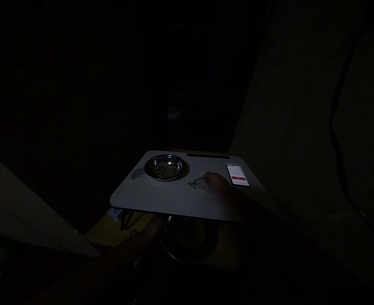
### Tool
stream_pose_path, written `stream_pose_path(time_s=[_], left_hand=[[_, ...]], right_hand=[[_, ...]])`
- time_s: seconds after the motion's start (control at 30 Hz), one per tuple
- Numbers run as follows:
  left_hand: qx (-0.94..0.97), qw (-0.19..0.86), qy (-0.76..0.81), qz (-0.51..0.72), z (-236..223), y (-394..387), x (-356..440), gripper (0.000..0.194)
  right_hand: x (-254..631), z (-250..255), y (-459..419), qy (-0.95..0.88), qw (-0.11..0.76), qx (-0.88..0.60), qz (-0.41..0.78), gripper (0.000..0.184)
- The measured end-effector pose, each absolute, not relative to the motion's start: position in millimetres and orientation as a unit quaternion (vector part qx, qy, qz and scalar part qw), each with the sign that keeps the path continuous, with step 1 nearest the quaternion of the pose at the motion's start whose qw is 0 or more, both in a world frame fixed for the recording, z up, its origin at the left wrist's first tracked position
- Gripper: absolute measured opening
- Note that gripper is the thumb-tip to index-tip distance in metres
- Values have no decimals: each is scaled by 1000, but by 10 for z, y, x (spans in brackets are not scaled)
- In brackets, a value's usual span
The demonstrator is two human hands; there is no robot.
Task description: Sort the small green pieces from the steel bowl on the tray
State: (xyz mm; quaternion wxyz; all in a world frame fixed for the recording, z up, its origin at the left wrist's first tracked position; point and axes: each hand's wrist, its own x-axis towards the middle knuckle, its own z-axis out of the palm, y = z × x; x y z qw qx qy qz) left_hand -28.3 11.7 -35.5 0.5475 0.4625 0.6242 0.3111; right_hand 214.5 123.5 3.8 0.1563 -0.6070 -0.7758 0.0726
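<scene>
The scene is very dark. A white lap table (161, 199) carries a steel bowl (164, 167) of small green grains. My right hand (217, 183) rests on the table top, fingers drawn together and pointing left at a small loose heap of grains (192, 184). My left hand (149, 232) is below the table's near edge, at the rim of a second, larger steel bowl (190, 239) that also holds greenish grains. Its fingers are too dark to make out.
A lit phone (237, 175) lies on the table's right side. A long dark slot (207, 155) runs along the far edge. A pale slanted panel (31, 216) stands at left, a dim wall at right.
</scene>
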Motion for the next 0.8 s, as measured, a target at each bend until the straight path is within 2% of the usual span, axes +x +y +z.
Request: stream_pose_path(time_s=[0.43, 0.8], left_hand=[[466, 545, 631, 296, -456, 162, -334, 6], [466, 564, 609, 307, -359, 124, -297, 6]], right_hand=[[2192, -28, 1286, -803, 141, -575, 65, 23], [2246, -16, 1210, -802, 145, -573, 88, 25]])
